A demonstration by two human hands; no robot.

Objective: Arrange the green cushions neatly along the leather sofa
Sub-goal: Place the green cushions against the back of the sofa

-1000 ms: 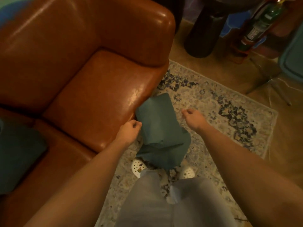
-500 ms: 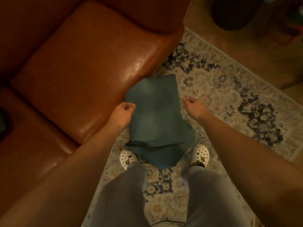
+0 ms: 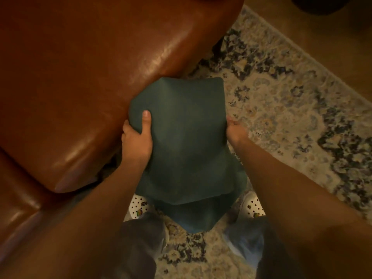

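A green cushion is held in front of my legs, beside the front edge of the brown leather sofa. My left hand grips its left edge, thumb pressed on the top face. My right hand holds the right edge, its fingers hidden behind the fabric. A second green cushion peeks out below the first, down between my feet; whether it rests on the rug I cannot tell.
A pale patterned rug covers the floor on the right, with bare wooden floor beyond it. My white clogs stand on the rug close to the sofa's front.
Both hands have closed onto the sides of the green cushion, which is now nearer the camera. My view has tilted down and closer, cutting the sofa's arm and back out of sight.
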